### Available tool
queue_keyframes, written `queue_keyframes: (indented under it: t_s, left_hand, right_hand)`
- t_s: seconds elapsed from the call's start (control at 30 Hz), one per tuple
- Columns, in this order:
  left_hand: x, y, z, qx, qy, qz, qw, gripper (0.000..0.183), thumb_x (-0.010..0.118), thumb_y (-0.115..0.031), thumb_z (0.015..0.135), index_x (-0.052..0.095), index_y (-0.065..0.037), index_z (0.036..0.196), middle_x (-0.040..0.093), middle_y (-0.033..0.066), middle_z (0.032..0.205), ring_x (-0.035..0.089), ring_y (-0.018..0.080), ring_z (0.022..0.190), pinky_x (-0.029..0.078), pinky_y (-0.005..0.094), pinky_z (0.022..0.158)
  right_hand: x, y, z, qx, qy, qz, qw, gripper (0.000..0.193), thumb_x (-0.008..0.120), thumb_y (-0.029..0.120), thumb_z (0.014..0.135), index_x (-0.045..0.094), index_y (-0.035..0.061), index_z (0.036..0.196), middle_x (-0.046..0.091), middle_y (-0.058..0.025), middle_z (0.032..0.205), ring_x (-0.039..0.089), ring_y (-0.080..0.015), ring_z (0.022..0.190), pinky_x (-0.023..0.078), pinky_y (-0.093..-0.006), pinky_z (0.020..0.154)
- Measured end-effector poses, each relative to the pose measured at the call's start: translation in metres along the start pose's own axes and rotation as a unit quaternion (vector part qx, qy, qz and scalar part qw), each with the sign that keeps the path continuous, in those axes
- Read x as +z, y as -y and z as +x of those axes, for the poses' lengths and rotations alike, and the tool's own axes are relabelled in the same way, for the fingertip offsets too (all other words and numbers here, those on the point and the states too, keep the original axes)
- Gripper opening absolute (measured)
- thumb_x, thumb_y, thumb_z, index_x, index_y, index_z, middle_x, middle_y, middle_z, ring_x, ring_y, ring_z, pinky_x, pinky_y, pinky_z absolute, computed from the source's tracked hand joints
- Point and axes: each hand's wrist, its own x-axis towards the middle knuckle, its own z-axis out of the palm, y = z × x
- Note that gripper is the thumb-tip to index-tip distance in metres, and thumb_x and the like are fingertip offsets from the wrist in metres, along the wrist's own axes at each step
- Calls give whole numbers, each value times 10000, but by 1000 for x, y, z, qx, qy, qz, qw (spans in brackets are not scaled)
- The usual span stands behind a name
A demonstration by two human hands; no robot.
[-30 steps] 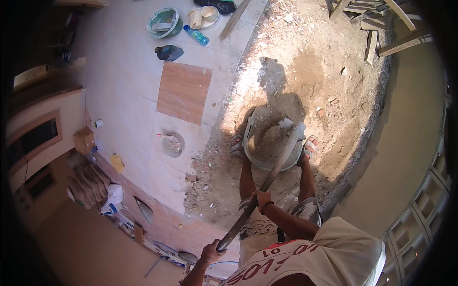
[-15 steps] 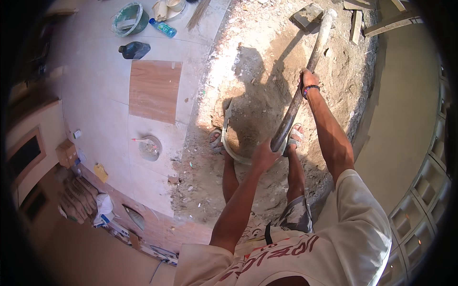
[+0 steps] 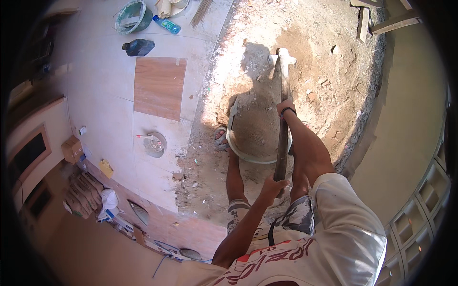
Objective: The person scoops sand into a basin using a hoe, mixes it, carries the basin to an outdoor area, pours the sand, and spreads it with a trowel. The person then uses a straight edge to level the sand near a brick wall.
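Both my hands are wrapped round the long wooden handle of a hoe (image 3: 283, 86). My left hand (image 3: 273, 188) grips the near end, close to my shorts. Farther up the handle is my right hand (image 3: 286, 107), with a dark beaded bracelet at the wrist. The hoe's head rests at the dirt (image 3: 324, 109) ahead of me; its blade is mostly hidden from view. Under the handle, between my feet, stands a round basin with a pale rim (image 3: 244, 156) and soil inside. My sandalled left foot (image 3: 220, 136) is beside the basin; the right foot is mostly hidden.
To the left on pale tiles lie a brown wood-look tile (image 3: 160, 88), a dark jug (image 3: 138, 47), a blue bottle (image 3: 167, 25), a green bucket (image 3: 130, 18) and a small round container (image 3: 155, 144). Wooden boards (image 3: 396, 25) lie far right. Stacked sacks (image 3: 83, 194) stand lower left.
The hoe's head has swung down and toward me from the far right, onto the dirt beyond the basin. Both hands have come nearer my body, still gripping the handle.
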Motion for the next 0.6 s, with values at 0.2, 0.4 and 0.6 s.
queue_keyframes:
  t_s: [0.2, 0.4, 0.6]
  left_hand:
    - [15, -8, -37, 29, 3, 54, 998, 287, 648, -113, 762, 507, 20, 974, 527, 55, 678, 515, 127, 504, 405, 282, 447]
    - [1, -20, -76, 60, 3, 168, 984, 370, 649, -161, 761, 497, 50, 1024, 585, 128, 757, 599, 182, 589, 464, 316, 527]
    - [-38, 2, -136, 74, -33, 297, 951, 476, 690, -237, 738, 506, 29, 1087, 591, 121, 758, 586, 157, 611, 468, 307, 555]
  right_hand:
    - [1, -25, -5, 95, 43, 97, 990, 307, 542, 149, 782, 628, -55, 995, 665, -174, 819, 671, -248, 728, 529, -348, 643]
    - [1, -57, -21, 66, 88, 229, 967, 211, 515, 148, 786, 538, 16, 623, 536, -115, 504, 526, -246, 396, 463, -370, 407]
    - [17, -79, -104, 33, 78, 347, 934, 209, 538, 148, 752, 525, 3, 602, 511, -112, 490, 508, -247, 388, 442, -368, 388]
